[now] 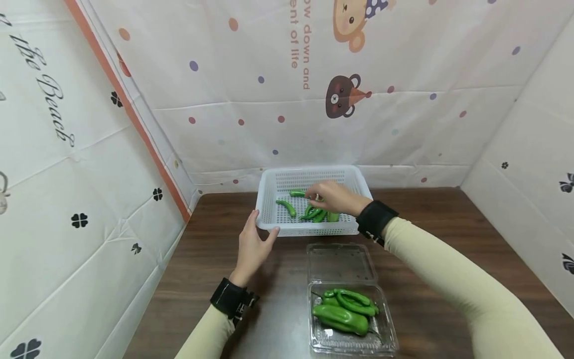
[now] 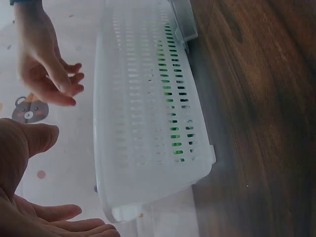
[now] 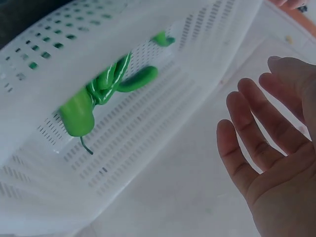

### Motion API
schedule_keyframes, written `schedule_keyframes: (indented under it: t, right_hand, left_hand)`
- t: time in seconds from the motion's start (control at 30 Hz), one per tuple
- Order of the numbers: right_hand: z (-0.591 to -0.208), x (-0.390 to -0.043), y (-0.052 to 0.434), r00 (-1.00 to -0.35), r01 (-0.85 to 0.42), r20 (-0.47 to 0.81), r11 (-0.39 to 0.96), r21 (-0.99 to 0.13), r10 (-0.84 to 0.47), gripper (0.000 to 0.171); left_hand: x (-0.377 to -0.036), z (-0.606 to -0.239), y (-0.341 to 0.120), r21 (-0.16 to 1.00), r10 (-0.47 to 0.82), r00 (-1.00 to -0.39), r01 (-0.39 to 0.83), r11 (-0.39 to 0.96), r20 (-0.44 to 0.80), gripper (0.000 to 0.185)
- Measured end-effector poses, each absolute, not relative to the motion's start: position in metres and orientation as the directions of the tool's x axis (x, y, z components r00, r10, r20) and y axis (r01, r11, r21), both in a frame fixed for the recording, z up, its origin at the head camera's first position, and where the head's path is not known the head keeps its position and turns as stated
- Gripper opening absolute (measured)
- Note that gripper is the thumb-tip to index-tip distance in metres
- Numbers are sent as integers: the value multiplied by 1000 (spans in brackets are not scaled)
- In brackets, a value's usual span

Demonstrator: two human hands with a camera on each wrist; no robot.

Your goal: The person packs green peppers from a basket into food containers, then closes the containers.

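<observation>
In the head view, a white plastic basket [image 1: 309, 226] stands against the back wall with several green peppers [image 1: 287, 207] on its slotted floor. My left hand [image 1: 252, 249] is at its front left corner, thumb and fingers spread apart. Over the basket hovers my right hand [image 1: 334, 197], hiding part of the peppers. The right wrist view shows that hand [image 3: 276, 143] with loosely bent fingers and nothing between them. A broad green pepper [image 3: 79, 116] with a thin stem lies in the basket there. In front, a clear clamshell box [image 1: 314, 344] holds several green peppers [image 1: 341, 319].
The clamshell's transparent lid [image 1: 338, 264] lies folded back between box and basket. All this stands on a dark wooden table [image 1: 197, 279]. Printed white cloth [image 1: 215, 149] covers the wall behind, with similar sheeting at both sides.
</observation>
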State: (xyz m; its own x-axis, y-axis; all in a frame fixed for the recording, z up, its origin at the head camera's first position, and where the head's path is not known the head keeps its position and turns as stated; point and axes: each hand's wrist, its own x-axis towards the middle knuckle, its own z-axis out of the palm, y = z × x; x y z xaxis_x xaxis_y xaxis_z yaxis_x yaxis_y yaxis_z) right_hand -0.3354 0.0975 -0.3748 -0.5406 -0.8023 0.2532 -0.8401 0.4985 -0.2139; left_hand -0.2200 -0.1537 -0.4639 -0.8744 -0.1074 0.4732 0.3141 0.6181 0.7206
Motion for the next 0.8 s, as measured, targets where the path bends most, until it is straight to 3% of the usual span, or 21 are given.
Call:
schedule_keyframes:
  t: [0.8]
  right_hand:
    - [-400, -407, 60, -606, -793, 146, 582, -177, -782, 28]
  left_hand:
    - [-240, -479, -163, 732, -151, -906, 210, 648, 394, 75]
